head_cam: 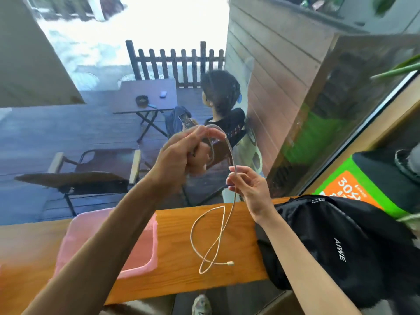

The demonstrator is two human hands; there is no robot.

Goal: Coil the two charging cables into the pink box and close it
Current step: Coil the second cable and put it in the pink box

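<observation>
Both my hands pinch the cable (229, 153) mid-frame, left hand (181, 153) holding loops, right hand (247, 187) feeding; box (150, 258) lies lower left, nearer left.

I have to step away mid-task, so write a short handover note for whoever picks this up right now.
Left hand: raised, pinching a small coil of the white cable.
Right hand: pinching the same cable lower down, feeding it.
The cable's tail lies looped on the wooden counter, plug end free. Pink box sits on the counter, partly hidden by the left arm.
Done: coiling begun.
Left: finish this coil, box it, find the second cable (not visible), close the box.
</observation>
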